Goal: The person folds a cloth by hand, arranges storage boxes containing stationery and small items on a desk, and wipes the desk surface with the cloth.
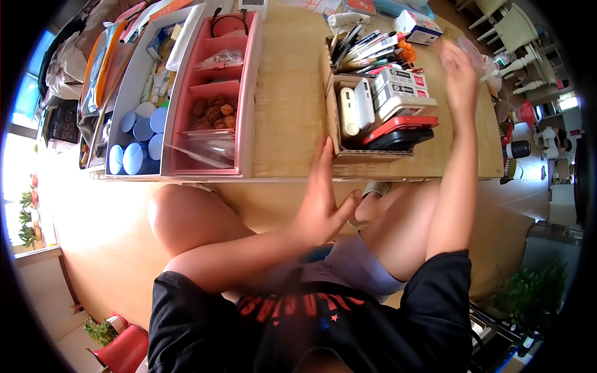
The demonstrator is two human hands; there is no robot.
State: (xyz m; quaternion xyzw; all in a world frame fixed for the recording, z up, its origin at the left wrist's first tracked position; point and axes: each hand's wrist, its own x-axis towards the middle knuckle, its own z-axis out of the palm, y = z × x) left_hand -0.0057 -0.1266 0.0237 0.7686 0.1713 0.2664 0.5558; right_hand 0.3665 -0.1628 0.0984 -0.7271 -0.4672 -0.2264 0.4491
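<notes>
My left hand [320, 208] is open, its fingers stretched out towards the near left corner of a cardboard box [367, 155]. The fingertips are at that corner; whether they touch it I cannot tell. My right hand [460, 74] holds nothing visible, fingers extended, to the right of the box near a small white-and-blue carton [418, 28]. In the box's rear part stand many pens [367, 50]. Its front part holds white power banks [356, 109], small white boxes [398, 84], a red case [401, 127] and a black case [398, 140].
Left on the wooden table [283, 93] is a pink divided organizer [208, 165] with walnuts [214, 112]. Beside it, a white bin [168, 74] holds blue-capped tubes [137, 155]. A black cable [229, 23] lies at the back. Chairs [516, 37] stand beyond the right edge.
</notes>
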